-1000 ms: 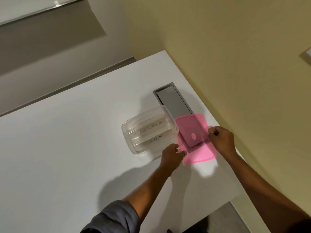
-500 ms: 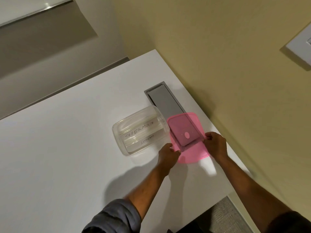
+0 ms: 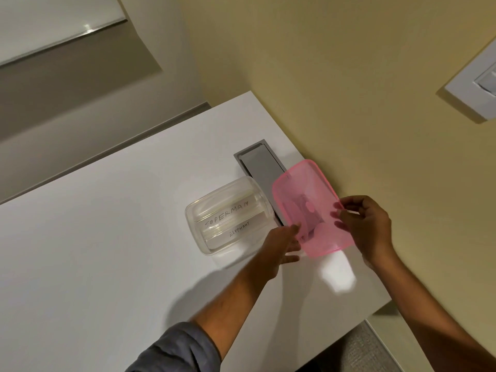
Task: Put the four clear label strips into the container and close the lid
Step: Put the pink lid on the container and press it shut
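**Lid Lifted, Container Waiting**

Raised off the desk (image 3: 107,237) since a second ago, when it lay flat, the pink lid (image 3: 308,208) now hangs tilted between both hands. The right hand (image 3: 367,226) has its fingers (image 3: 338,220) closed in a pinch on the lid's 3 o'clock edge, thumb on top, the others showing through the pink plastic beneath. The left hand (image 3: 279,247) has its fingers (image 3: 294,230) curled loosely at the lid's 8 o'clock corner; whether they truly grip or only steady it, I cannot tell.

The clear container (image 3: 228,214) sits on the desk just beside the left hand, at about 10 o'clock from it, open on top. Label strips (image 3: 228,213) lie inside, two reading SUPERMAN and ELEPHANT; I cannot count all four.

Likely risk: the lid is thin and flexible, so it could land skewed and seat only on one side. A hard press on one corner might also slide the light container toward the grey desk slot (image 3: 261,173) just behind it, at 1 o'clock.
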`<state>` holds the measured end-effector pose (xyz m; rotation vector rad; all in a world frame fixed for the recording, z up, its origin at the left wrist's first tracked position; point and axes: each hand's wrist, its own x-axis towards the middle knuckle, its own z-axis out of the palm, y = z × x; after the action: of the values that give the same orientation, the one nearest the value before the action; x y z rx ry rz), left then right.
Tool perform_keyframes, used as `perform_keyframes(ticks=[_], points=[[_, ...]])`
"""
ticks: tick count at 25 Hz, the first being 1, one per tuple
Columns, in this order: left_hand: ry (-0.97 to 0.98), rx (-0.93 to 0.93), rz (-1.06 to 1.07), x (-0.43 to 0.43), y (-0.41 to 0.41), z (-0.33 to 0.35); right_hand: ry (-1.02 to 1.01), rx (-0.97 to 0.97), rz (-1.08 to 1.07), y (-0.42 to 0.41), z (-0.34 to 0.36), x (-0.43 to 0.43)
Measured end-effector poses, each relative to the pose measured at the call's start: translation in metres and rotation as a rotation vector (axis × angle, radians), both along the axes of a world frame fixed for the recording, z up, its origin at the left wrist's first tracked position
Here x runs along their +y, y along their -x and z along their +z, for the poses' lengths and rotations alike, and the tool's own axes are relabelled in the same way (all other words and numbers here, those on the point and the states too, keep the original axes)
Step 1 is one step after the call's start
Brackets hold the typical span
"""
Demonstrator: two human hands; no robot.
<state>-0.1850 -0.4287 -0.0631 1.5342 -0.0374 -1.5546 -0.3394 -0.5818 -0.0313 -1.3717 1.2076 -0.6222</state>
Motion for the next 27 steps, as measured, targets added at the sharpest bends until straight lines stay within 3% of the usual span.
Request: perform_keyframes(ticks=[3, 8, 11, 14, 19, 23, 27], points=[[0.118, 0.218, 0.183, -0.008, -0.017, 0.023, 0.135, -0.051, 0.085, -0.003, 0.027, 0.010], [0.297, 0.501, 0.518, -0.002, -0.048, 0.058, 0.493, 0.055, 0.371, -0.005, 0.053, 0.038], [0.384, 0.456, 0.549, 0.014, -0.065, 0.070, 0.745, 0.057, 0.505, -0.015, 0.055, 0.053], [0.394, 0.389, 0.586, 0.030, -0.076, 0.070, 0.826, 0.077, 0.558, -0.023, 0.048, 0.060], [0.427, 0.387, 0.592, 0.057, -0.090, 0.066, 0.745, 0.146, 0.672, -0.034, 0.043, 0.057], [0.444, 0.344, 0.612, 0.074, -0.100, 0.066, 0.678, 0.215, 0.449, -0.055, 0.035, 0.045], [0.447, 0.280, 0.633, 0.089, -0.106, 0.063, 0.075, 0.120, 0.198, -0.087, 0.027, 0.031]])
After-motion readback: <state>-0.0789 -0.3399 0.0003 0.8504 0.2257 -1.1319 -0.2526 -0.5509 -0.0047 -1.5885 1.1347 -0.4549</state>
